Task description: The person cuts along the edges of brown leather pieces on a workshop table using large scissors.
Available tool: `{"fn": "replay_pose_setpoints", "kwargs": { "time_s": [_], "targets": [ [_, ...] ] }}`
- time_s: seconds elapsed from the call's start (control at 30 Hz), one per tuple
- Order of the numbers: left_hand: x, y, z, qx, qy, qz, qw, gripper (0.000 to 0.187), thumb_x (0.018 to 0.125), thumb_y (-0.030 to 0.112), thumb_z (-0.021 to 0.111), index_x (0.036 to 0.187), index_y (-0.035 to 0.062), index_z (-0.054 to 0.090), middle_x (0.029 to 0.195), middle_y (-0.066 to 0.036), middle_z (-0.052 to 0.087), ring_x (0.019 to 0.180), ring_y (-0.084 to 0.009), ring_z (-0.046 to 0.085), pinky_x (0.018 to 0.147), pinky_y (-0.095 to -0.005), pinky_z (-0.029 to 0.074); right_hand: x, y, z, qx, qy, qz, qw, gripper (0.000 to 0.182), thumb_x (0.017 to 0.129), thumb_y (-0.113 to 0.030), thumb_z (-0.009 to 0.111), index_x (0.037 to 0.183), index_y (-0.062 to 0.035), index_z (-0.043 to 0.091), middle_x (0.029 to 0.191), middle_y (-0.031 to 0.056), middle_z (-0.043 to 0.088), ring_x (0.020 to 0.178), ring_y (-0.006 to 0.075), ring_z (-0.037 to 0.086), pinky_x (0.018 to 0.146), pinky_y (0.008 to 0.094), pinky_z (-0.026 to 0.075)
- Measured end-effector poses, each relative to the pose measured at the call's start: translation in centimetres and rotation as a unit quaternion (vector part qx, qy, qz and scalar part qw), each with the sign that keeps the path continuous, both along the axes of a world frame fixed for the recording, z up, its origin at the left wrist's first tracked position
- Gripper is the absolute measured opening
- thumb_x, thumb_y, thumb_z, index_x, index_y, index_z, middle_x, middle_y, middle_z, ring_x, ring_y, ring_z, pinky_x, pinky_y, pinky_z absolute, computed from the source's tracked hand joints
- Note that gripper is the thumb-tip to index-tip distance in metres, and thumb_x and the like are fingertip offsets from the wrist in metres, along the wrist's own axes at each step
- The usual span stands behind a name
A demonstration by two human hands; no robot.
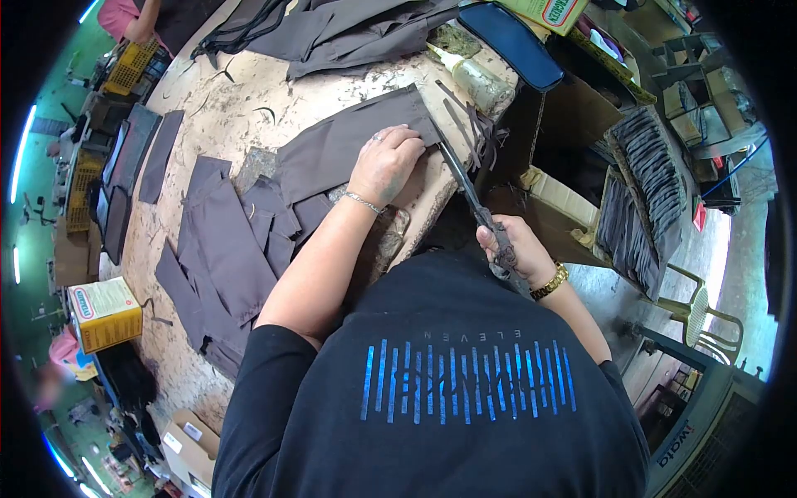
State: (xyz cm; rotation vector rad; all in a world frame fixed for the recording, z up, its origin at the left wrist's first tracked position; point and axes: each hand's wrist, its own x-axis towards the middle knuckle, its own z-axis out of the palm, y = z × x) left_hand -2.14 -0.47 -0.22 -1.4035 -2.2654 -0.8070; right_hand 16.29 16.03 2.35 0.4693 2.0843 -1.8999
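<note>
Left fingers (408, 141) touch dark cloth (336, 137); right fingers (485, 237) grip shears (462, 176).

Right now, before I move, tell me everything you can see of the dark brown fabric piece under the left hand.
The dark brown fabric piece looks like matte woven cloth, long and roughly rectangular, with a seam-like line near its right end. It lies mostly flat, slanting across the worn table, its lower left part over other brown pieces. The left hand rests on it near the right end. The shears meet its right edge; whether they are cutting is unclear.
</note>
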Motion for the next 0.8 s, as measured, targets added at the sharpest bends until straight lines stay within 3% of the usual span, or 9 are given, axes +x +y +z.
{"fn": "replay_pose_setpoints", "kwargs": {
  "time_s": [0.23,0.63,0.8],
  "targets": [
    [0.0,0.1,-0.1,-0.006,-0.028,0.004,1.000,0.009,0.075,0.008,0.058,0.083,0.0053,0.058,0.093,-0.008,0.058,0.091,-0.0248,0.055,0.075,-0.0343,0.046,-0.1,-1.0,0.7,0.099,0.029,0.002,0.995,0.046,0.075,-0.047,0.063,0.062,-0.0037,0.051,0.051,-0.0029,0.044,0.047,0.0048,0.042,0.043,0.0226,0.035],
    [0.2,0.0,0.3,0.017,-0.027,-0.027,0.999,0.008,0.073,0.008,0.060,0.081,0.0045,0.059,0.090,-0.009,0.059,0.088,-0.0263,0.057,0.074,-0.0340,0.047,-1.8,-1.3,-1.5,-0.027,0.019,-0.039,0.999,0.050,0.076,-0.053,0.057,0.060,-0.0079,0.045,0.051,-0.0047,0.040,0.046,0.0035,0.039,0.041,0.0202,0.033],
    [0.0,0.0,0.2,0.028,-0.030,-0.036,0.999,0.008,0.073,0.008,0.060,0.081,0.0045,0.059,0.090,-0.009,0.059,0.087,-0.0263,0.057,0.074,-0.0340,0.047,-1.6,-1.7,-1.0,0.040,0.023,-0.030,0.998,0.050,0.076,-0.052,0.058,0.059,-0.0074,0.045,0.051,-0.0041,0.041,0.046,0.0035,0.039,0.041,0.0208,0.033]
  ]
}}
